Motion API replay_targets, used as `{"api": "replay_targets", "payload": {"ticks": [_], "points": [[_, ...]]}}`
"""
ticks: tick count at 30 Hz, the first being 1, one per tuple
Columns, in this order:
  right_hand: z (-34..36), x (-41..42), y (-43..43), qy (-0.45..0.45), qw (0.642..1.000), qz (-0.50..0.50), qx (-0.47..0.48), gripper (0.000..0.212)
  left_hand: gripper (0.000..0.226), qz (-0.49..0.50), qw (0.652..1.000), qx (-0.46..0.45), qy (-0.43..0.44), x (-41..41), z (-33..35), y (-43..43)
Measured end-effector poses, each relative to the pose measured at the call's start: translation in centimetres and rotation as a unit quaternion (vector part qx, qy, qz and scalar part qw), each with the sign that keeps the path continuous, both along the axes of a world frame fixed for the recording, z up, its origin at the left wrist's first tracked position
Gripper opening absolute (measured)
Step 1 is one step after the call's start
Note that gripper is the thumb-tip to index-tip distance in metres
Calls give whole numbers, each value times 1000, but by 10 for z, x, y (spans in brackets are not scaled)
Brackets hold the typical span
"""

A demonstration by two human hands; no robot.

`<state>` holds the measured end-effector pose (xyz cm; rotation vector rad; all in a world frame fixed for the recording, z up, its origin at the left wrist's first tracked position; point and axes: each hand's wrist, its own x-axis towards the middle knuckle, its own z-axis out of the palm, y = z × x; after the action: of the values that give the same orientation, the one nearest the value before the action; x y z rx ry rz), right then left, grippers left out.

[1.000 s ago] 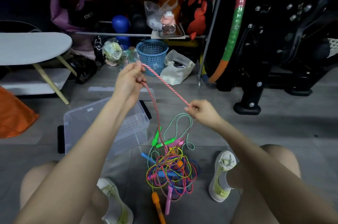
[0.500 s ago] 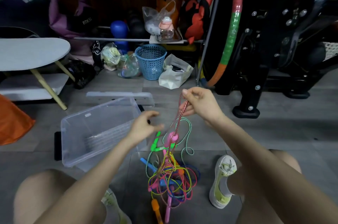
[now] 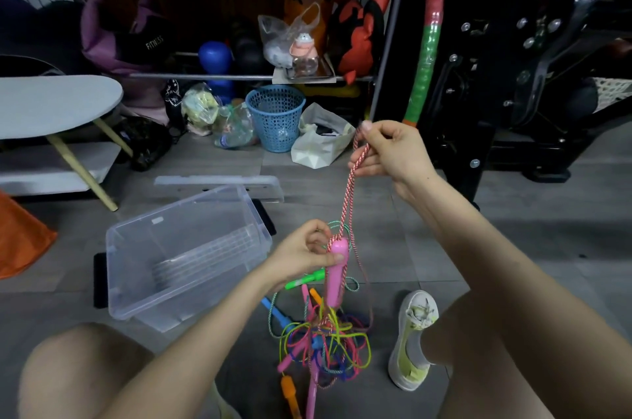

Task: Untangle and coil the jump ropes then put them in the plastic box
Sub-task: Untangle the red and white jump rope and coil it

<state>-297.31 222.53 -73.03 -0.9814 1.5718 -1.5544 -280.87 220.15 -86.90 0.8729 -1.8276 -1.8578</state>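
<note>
A tangle of coloured jump ropes (image 3: pixel 325 343) lies on the floor between my feet, with pink, orange, blue and green handles sticking out. My right hand (image 3: pixel 393 151) pinches the red-and-white striped rope (image 3: pixel 349 189) and holds it up. The rope runs down to a pink handle (image 3: pixel 337 271), which my left hand (image 3: pixel 301 254) pinches near its top. A clear plastic box (image 3: pixel 184 247) stands open on the floor to the left of the tangle.
The box lid (image 3: pixel 219 184) lies behind the box. A blue mesh basket (image 3: pixel 275 117) and white bag (image 3: pixel 321 141) sit further back. A grey low table (image 3: pixel 51 103) is at left, black exercise equipment (image 3: pixel 513 76) at right. My shoe (image 3: pixel 413 340) is beside the tangle.
My left hand let go of the striped rope up high, dropped down and took the pink handle. My right hand rose and now holds the rope up alone.
</note>
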Motion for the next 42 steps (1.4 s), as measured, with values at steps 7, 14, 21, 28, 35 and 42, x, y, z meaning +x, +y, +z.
{"api": "replay_targets", "payload": {"ticks": [7, 14, 21, 28, 35, 42], "points": [[4, -10, 4, 11, 1000, -10, -5, 26, 10, 44, 998, 28, -46, 8, -5, -1], [27, 7, 5, -6, 998, 18, -52, 25, 63, 52, 971, -117, -201, 13, 6, -14], [21, 22, 2, -15, 998, 54, -11, 27, 40, 69, 994, -37, 71, -7, 74, -16], [6, 11, 8, 51, 998, 12, 34, 25, 17, 94, 990, -25, 100, 1, 102, -14], [-7, 8, 12, 286, 941, -124, 129, 34, 16, -13, 996, -88, 14, 26, 130, -14], [-22, 20, 12, -63, 978, 195, -37, 23, 16, 69, 976, 68, 196, 45, 153, -37]]}}
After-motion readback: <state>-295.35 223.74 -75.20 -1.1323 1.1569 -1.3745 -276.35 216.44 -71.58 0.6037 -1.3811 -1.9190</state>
